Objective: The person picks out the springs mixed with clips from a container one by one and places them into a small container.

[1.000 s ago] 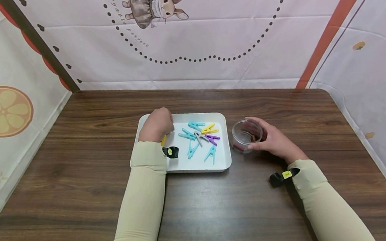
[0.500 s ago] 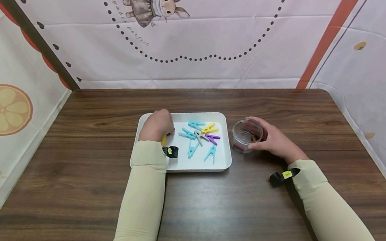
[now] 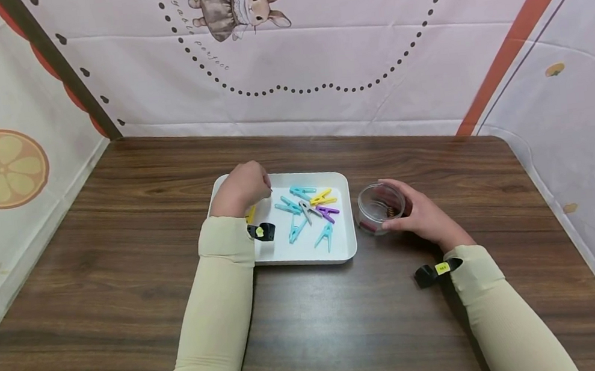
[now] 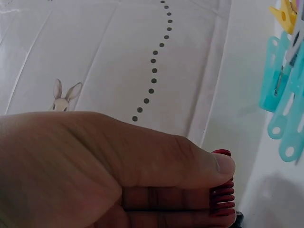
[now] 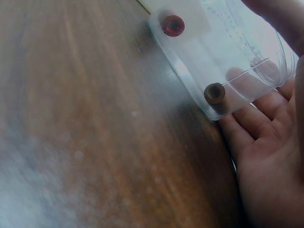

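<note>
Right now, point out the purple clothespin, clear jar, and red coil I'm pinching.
Purple clothespin (image 3: 324, 211): head view, its middle.
Clear jar (image 5: 203, 58): right wrist view, its side wall.
Red coil (image 4: 223, 198): left wrist view, its lower loops.

Clothespins (image 3: 304, 206) lie in a tray (image 3: 283, 253) on the table (image 3: 345, 325), left of a jar (image 3: 376, 204) holding coils (image 5: 214, 93).
</note>
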Action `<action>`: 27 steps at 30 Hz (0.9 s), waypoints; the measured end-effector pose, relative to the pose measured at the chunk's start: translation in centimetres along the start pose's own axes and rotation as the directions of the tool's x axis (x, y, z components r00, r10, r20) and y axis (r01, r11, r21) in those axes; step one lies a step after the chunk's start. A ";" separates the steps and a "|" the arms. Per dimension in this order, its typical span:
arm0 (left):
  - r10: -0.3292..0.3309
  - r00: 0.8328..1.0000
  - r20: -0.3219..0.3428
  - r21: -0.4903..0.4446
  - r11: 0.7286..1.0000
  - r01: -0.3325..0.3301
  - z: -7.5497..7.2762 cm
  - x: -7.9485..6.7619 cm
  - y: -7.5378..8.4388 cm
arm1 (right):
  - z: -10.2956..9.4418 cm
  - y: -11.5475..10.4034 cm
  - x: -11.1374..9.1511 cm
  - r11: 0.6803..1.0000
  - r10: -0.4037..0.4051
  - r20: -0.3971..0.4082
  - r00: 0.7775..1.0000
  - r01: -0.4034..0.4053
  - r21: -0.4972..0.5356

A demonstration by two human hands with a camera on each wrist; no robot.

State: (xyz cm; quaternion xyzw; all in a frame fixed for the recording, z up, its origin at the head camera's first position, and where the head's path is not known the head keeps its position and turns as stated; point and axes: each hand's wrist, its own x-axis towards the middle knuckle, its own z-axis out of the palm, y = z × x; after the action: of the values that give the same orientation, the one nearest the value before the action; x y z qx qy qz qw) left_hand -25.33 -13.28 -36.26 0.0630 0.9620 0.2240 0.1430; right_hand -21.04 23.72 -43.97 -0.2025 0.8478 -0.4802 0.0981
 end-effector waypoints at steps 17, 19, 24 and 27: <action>0.126 0.990 -0.069 -0.185 0.973 -0.137 -0.1 0.1 0.7 | -0.1 -0.2 -0.2 0.999 0.032 -0.002 0.999 -0.032 -0.005; 0.139 0.987 -0.084 -0.204 0.967 -0.154 0.1 0.1 0.8 | -0.1 -0.1 -0.1 1.000 0.021 -0.002 1.000 -0.021 0.014; 0.158 0.979 -0.125 -0.235 0.954 -0.184 0.3 0.1 1.1 | -0.1 0.1 0.0 1.000 -0.010 0.003 1.000 0.010 0.024; 0.166 0.976 -0.142 -0.257 0.946 -0.198 0.5 0.1 1.3 | -0.1 0.1 0.0 1.000 -0.009 0.009 1.000 0.009 0.022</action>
State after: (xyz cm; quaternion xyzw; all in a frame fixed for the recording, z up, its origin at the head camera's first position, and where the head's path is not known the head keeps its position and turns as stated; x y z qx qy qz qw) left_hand -25.17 -11.84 -36.14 0.1181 0.9193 0.3685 0.0714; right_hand -21.13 23.82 -44.02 -0.2073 0.8411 -0.4890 0.1021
